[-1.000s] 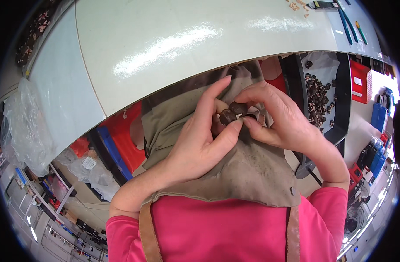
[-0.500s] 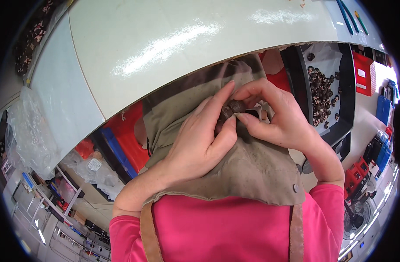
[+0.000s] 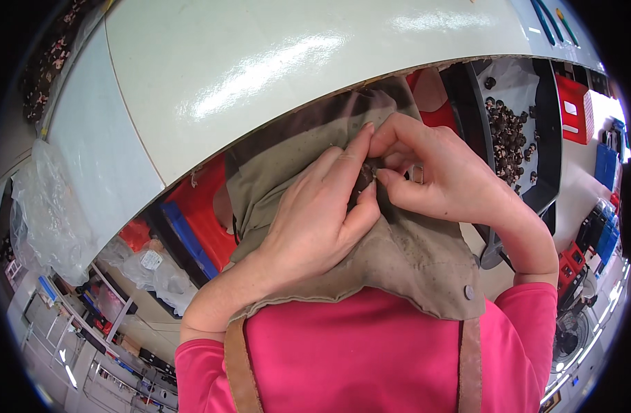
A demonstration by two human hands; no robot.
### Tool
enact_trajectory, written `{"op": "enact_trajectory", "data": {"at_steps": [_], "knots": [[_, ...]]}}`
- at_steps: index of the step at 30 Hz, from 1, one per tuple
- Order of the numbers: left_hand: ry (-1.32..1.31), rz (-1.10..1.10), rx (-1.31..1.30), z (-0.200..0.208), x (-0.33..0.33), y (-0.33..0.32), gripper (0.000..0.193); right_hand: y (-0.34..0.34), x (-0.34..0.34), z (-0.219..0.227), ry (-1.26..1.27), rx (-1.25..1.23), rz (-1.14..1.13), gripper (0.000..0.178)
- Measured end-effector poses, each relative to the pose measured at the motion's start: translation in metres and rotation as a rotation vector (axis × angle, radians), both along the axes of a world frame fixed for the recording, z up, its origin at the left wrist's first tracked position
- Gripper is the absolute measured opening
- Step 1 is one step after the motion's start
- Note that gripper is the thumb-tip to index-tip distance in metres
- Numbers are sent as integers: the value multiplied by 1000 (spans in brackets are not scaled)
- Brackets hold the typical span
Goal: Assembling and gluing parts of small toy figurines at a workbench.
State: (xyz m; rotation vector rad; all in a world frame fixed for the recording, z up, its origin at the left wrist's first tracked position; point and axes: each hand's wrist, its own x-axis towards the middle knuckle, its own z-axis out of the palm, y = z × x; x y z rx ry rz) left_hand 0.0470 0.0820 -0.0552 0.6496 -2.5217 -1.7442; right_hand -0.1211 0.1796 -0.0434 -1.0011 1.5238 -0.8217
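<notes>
Between 2 hands: brown piece, long axis hidden.

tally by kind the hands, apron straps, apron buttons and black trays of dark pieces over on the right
Hands: 2 (left hand, right hand)
Apron straps: 2 (left strap, right strap)
Apron button: 1
Black tray of dark pieces on the right: 1
Total: 6

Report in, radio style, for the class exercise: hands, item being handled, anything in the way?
Left hand holding dark rounded piece. Right hand close against it, exact grip hidden. Piece partly covered by the hands; no other obstruction visible.
</notes>
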Motion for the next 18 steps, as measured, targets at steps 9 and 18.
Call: {"op": "enact_trajectory", "data": {"at_steps": [9, 18], "knots": [[11, -23, -8, -2, 0, 1, 58, 3, -1, -3, -108, 54, 0, 21], [2, -18, 51, -2, 1, 0, 56, 7, -2, -7, -212, 106, -55, 22]]}}
